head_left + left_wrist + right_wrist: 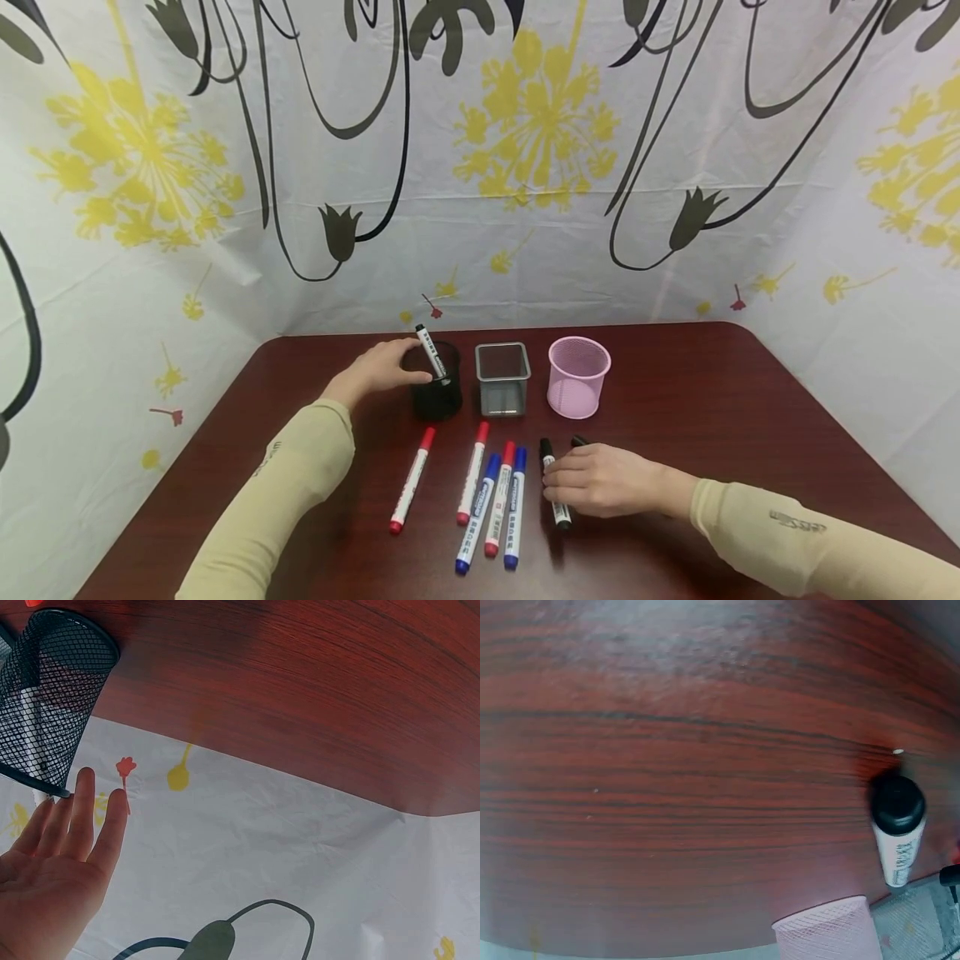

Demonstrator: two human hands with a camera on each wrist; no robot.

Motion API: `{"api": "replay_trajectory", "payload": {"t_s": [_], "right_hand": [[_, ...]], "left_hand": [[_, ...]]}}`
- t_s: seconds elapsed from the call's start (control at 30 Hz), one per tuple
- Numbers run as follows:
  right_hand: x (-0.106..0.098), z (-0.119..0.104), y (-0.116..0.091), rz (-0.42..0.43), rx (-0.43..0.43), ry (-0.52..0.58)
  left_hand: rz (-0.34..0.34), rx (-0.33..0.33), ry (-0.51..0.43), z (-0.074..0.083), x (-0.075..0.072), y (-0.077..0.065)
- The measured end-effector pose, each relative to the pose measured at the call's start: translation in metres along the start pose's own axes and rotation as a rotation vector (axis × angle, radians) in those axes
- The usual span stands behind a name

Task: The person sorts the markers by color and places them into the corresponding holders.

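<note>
A black mesh pen cup (437, 407) stands at the left of the table, with a black-capped whiteboard marker (430, 350) leaning in it. My left hand (382, 367) is at this cup's rim, thumb and fingers spread; the left wrist view shows its fingers straight, their tips by the rim of the cup (82, 652). On the near right, my right hand (592, 481) holds a black marker (561, 514) under its curled fingers; its thumb is hidden. Behind that hand pokes the black cap of another marker (579, 440). A black-ended marker (898, 806) shows in the right wrist view.
A grey square mesh holder (503, 400) and a pink mesh cup (576, 396) stand beside the black cup. In front lie several red and blue markers, among them a red one (412, 483) and a blue one (515, 508). Patterned cloth (480, 275) hangs behind the table.
</note>
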State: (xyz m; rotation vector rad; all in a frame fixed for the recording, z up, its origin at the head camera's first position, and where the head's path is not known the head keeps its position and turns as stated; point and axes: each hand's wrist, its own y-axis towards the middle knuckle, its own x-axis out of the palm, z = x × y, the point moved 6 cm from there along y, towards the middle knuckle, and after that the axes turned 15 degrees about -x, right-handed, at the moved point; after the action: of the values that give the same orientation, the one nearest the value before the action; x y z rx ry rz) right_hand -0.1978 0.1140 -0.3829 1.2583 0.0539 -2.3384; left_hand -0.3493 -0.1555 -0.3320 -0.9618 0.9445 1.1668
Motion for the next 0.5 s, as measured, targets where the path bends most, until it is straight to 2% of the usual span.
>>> {"api": "replay_trajectory", "payload": {"t_s": [0.27, 0.5], "right_hand": [[-0.019, 0.011, 0.005, 0.152, 0.092, 0.07], [-0.035, 0.024, 0.016, 0.274, 0.211, 0.226]], "left_hand": [[0.0, 0.007, -0.004, 0.0, 0.001, 0.0], [-0.003, 0.007, -0.002, 0.0, 0.001, 0.0]]}}
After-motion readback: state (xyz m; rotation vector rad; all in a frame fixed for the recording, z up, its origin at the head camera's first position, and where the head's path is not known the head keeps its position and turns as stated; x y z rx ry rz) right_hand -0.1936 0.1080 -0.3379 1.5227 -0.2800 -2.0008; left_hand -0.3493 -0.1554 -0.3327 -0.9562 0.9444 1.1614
